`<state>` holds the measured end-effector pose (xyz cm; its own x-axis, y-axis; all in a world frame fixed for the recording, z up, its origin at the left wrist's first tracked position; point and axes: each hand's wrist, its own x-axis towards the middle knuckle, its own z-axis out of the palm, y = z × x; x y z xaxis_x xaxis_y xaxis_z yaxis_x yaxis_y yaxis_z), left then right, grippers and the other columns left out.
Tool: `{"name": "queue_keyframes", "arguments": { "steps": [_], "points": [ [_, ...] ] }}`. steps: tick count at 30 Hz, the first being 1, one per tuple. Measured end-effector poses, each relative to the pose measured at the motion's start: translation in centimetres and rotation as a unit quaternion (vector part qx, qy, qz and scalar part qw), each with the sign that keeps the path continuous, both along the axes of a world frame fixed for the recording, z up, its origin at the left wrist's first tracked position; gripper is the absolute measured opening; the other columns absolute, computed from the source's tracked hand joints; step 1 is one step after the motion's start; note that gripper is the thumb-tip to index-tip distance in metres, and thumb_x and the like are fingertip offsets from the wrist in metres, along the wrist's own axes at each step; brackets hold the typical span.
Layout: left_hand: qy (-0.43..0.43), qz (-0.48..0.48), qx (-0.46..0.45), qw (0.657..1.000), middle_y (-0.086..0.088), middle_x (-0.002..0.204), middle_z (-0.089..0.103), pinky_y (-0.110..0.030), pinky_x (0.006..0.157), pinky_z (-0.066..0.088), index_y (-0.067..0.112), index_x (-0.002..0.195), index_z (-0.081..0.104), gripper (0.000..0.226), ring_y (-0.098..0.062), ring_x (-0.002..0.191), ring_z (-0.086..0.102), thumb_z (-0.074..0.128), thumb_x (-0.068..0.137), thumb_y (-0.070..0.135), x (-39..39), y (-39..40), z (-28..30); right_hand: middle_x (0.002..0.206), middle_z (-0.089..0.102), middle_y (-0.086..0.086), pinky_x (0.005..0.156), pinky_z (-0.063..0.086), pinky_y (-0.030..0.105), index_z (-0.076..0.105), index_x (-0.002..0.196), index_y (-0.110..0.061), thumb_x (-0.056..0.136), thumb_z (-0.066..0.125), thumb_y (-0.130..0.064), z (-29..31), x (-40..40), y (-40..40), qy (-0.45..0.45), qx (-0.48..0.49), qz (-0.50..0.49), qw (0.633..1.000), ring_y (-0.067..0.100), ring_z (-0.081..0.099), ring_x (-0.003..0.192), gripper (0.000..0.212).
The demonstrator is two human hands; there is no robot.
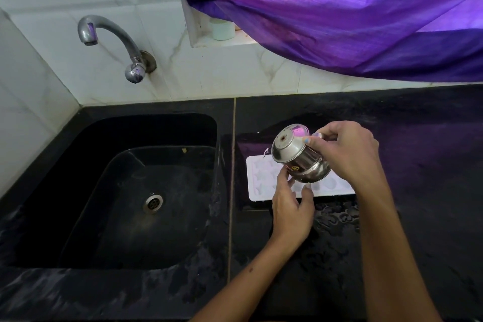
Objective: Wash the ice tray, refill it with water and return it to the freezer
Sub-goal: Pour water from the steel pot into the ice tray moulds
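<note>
A white ice tray (264,185) with shaped moulds lies flat on the black counter, right of the sink. Above it my right hand (350,154) holds a small steel cup (298,157), tipped on its side with its mouth facing left over the tray. My left hand (291,206) rests at the tray's near edge, its fingers touching the tray and the underside of the cup. The cup and both hands hide the middle of the tray.
A black sink (130,191) with a metal drain (153,202) fills the left. A chrome tap (115,42) juts from the tiled wall above it, not running. A purple curtain (352,8) hangs at the top right. The wet counter (431,165) extends to the right.
</note>
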<state>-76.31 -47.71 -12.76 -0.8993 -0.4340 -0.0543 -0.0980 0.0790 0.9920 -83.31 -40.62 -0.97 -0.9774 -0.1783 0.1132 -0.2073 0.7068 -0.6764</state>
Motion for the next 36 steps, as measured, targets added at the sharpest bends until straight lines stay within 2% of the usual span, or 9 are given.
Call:
{"name": "queue_keyframes", "arguments": {
  "steps": [4, 8, 11, 15, 19, 21, 23, 31, 36],
  "points": [
    [0.008, -0.001, 0.003, 1.0, 0.01, 0.135, 0.053, -0.04, 0.107, 0.04, 0.03, 0.142, 0.031, 0.057, -0.005, 0.128, 0.046, 0.05, 0.089, 0.021, -0.2, -0.1, -0.2, 0.085, 0.069, -0.002, 0.079, 0.046, 0.034, 0.071, 0.089, -0.018, 0.084, 0.07, -0.037, 0.2, 0.0, 0.0, -0.004, -0.006, 0.002, 1.0, 0.018, 0.063, 0.086, 0.02],
    [0.027, 0.012, 0.0, 1.0, 0.011, 0.136, 0.052, -0.038, 0.107, 0.04, 0.026, 0.143, 0.032, 0.057, -0.003, 0.128, 0.045, 0.051, 0.091, 0.015, -0.2, -0.2, 0.1, 0.076, 0.068, -0.007, 0.087, 0.05, 0.044, 0.068, 0.077, -0.024, 0.083, 0.071, -0.036, 0.3, -0.3, 0.3, -0.024, -0.042, -0.002, 0.999, 0.019, 0.065, 0.083, 0.014],
    [0.044, 0.02, -0.009, 0.999, 0.012, 0.137, 0.049, -0.037, 0.107, 0.04, 0.024, 0.144, 0.032, 0.058, -0.001, 0.129, 0.043, 0.052, 0.091, 0.015, -0.4, -0.2, 0.4, 0.072, 0.068, -0.008, 0.085, 0.053, 0.049, 0.066, 0.07, -0.027, 0.082, 0.072, -0.038, 0.0, -0.7, 0.9, -0.038, -0.083, -0.011, 0.996, 0.02, 0.067, 0.079, 0.018],
    [0.064, 0.023, -0.018, 0.998, 0.017, 0.137, 0.046, -0.026, 0.107, 0.037, 0.024, 0.143, 0.032, 0.057, 0.0, 0.13, 0.041, 0.051, 0.091, 0.011, -0.4, 0.2, 1.0, 0.069, 0.07, -0.001, 0.08, 0.057, 0.051, 0.07, 0.074, -0.024, 0.082, 0.072, -0.035, -0.4, -1.1, 2.0, -0.061, -0.154, -0.02, 0.986, 0.022, 0.07, 0.076, 0.014],
    [0.084, 0.019, -0.032, 0.996, 0.013, 0.141, 0.045, -0.025, 0.107, 0.038, 0.021, 0.144, 0.032, 0.056, 0.001, 0.13, 0.039, 0.052, 0.092, 0.014, -0.5, 1.2, 1.1, 0.073, 0.071, 0.006, 0.078, 0.059, 0.048, 0.071, 0.08, -0.019, 0.084, 0.072, -0.033, -0.6, -1.2, 3.5, -0.076, -0.191, -0.031, 0.978, 0.023, 0.071, 0.076, 0.015],
    [0.089, 0.011, -0.031, 0.995, 0.012, 0.142, 0.044, -0.016, 0.104, 0.037, 0.02, 0.144, 0.032, 0.056, 0.001, 0.131, 0.039, 0.052, 0.093, 0.011, -0.6, 2.1, 1.1, 0.076, 0.072, 0.007, 0.078, 0.06, 0.046, 0.071, 0.079, -0.018, 0.084, 0.072, -0.031, -0.6, -1.1, 4.5, -0.08, -0.201, -0.043, 0.975, 0.024, 0.072, 0.078, 0.014],
    [0.093, 0.001, -0.028, 0.995, 0.012, 0.142, 0.044, -0.013, 0.103, 0.036, 0.021, 0.144, 0.032, 0.056, 0.001, 0.131, 0.038, 0.052, 0.093, 0.011, -0.6, 3.1, 1.2, 0.075, 0.071, 0.008, 0.078, 0.059, 0.048, 0.07, 0.077, -0.02, 0.084, 0.072, -0.03, -0.5, -1.0, 5.7, -0.078, -0.206, -0.056, 0.974, 0.026, 0.072, 0.079, 0.013],
    [0.09, -0.037, -0.028, 0.995, 0.008, 0.137, 0.052, -0.034, 0.107, 0.04, 0.021, 0.142, 0.036, 0.055, 0.0, 0.128, 0.044, 0.051, 0.089, 0.02, -0.9, 7.9, 0.8, 0.073, 0.072, 0.006, 0.077, 0.059, 0.049, 0.071, 0.075, -0.019, 0.078, 0.077, -0.031, -0.4, -0.6, 10.7, -0.083, -0.178, -0.098, 0.976, 0.024, 0.072, 0.076, 0.014],
    [0.076, -0.064, -0.009, 0.995, 0.02, 0.122, 0.057, -0.018, 0.098, 0.042, 0.025, 0.136, 0.041, 0.048, 0.009, 0.113, 0.051, 0.053, 0.091, 0.014, -0.9, 10.3, 0.6, 0.066, 0.07, -0.001, 0.08, 0.056, 0.051, 0.07, 0.069, -0.022, 0.074, 0.077, -0.04, -0.7, -0.8, 13.1, -0.073, -0.122, -0.119, 0.983, 0.023, 0.07, 0.077, 0.02]
  ]
}}
